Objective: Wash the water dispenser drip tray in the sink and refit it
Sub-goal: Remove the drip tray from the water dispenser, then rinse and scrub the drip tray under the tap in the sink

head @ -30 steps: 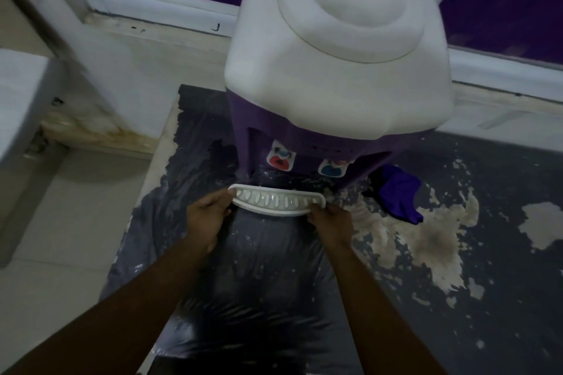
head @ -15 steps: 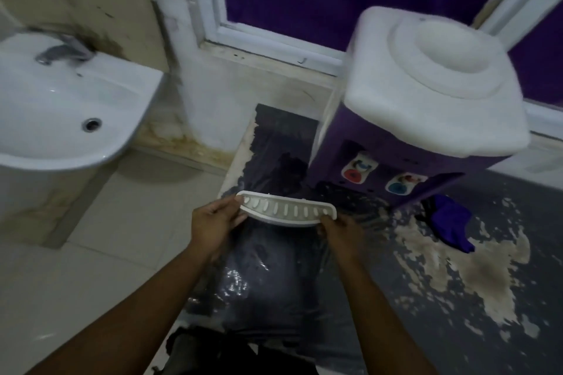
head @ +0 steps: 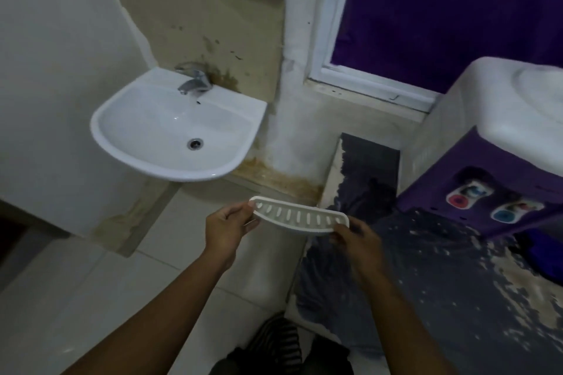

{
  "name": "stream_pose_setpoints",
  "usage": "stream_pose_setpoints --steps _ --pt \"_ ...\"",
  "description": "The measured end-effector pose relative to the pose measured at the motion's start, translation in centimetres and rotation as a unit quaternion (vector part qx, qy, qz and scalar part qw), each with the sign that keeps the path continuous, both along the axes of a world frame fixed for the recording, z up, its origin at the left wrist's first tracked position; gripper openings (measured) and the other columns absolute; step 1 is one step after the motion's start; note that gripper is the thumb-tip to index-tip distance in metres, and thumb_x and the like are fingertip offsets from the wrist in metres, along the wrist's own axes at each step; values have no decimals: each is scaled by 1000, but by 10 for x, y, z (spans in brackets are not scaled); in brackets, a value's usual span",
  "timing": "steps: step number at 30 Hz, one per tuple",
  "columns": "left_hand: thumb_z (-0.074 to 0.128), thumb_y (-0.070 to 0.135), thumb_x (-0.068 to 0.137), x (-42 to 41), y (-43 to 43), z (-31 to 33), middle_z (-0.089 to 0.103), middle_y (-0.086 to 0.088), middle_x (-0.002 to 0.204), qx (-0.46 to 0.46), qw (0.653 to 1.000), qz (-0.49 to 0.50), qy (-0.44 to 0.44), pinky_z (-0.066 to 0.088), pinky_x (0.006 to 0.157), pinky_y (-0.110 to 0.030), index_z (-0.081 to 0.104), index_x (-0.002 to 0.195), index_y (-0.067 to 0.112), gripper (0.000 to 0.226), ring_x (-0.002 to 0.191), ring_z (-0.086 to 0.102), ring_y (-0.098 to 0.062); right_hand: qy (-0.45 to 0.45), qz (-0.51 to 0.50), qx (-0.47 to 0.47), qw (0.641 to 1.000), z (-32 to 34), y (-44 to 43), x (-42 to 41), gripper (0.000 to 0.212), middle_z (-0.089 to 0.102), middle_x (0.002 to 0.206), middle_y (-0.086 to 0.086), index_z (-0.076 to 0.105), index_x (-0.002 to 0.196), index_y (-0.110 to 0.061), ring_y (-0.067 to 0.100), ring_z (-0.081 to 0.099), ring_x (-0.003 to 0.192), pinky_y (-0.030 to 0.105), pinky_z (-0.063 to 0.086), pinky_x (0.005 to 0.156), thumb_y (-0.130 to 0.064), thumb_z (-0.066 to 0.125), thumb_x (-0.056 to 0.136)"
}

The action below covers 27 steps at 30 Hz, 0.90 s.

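A white slotted drip tray (head: 300, 218) is held level in the air between both hands. My left hand (head: 227, 230) pinches its left end and my right hand (head: 359, 237) grips its right end. The purple and white water dispenser (head: 487, 143) stands on a dark table at the right, its red and blue taps facing me. The white wall sink (head: 170, 134) with a chrome tap (head: 195, 82) hangs at the left, above and beyond the tray.
The dark table top (head: 426, 283) has peeling, flaking paint, and a blue cloth (head: 545, 256) lies by the dispenser. Pale floor tiles (head: 106, 298) lie below the sink. A purple-curtained window (head: 441, 9) is behind. A stained wall corner stands between sink and table.
The tray has come away from the dispenser's front and moved left, off the table's edge. My view has swung left, bringing the whole sink into sight.
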<state>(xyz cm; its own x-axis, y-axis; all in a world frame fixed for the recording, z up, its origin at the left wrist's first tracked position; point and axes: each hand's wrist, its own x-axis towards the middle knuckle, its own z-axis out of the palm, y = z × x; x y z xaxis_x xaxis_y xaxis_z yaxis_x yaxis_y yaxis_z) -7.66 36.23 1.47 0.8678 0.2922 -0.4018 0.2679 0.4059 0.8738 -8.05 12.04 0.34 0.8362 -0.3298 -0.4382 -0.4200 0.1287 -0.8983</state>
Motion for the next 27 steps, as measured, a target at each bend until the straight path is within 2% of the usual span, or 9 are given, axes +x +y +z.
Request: stream_pose_setpoints --steps 3,8,13,16,23,27 --pt "72 11 82 -8 42 5 75 -9 78 14 1000 16 -8 60 70 -28 71 94 -4 18 76 72 -19 1 19 30 999 6 42 4 25 69 95 13 64 111 -3 20 67 70 20 59 57 -1 66 86" --pt "71 13 83 -17 98 11 74 -16 95 20 998 62 -4 59 70 -26 70 98 -2 22 89 72 -24 5 64 54 996 14 99 17 27 70 97 13 64 110 -8 22 71 77 27 59 66 -4 70 84" --pt "72 14 82 -15 142 13 74 -14 92 16 993 115 5 58 67 -23 71 91 3 14 87 72 -23 17 109 64 992 13 146 45 29 70 96 18 64 111 -5 22 71 71 24 58 58 -4 71 83" --pt "74 16 81 -7 163 13 75 -13 90 17 991 133 11 58 67 -22 72 91 4 16 86 73 -22 19 126 67 990 10 168 66 29 71 96 21 65 109 -4 23 71 70 26 57 59 -4 73 82" --pt "73 17 81 41 204 1 72 -17 87 22 990 138 26 59 71 -26 68 96 -4 27 83 70 -24 18 139 84 987 -4 213 125 25 69 81 15 64 107 -2 23 66 66 22 58 55 0 70 83" --pt "70 12 84 79 220 -12 71 -17 87 24 990 131 40 60 78 -30 69 94 -2 17 85 67 -27 11 135 88 987 -13 229 158 24 67 75 12 61 105 -1 22 62 63 20 58 54 2 69 83"
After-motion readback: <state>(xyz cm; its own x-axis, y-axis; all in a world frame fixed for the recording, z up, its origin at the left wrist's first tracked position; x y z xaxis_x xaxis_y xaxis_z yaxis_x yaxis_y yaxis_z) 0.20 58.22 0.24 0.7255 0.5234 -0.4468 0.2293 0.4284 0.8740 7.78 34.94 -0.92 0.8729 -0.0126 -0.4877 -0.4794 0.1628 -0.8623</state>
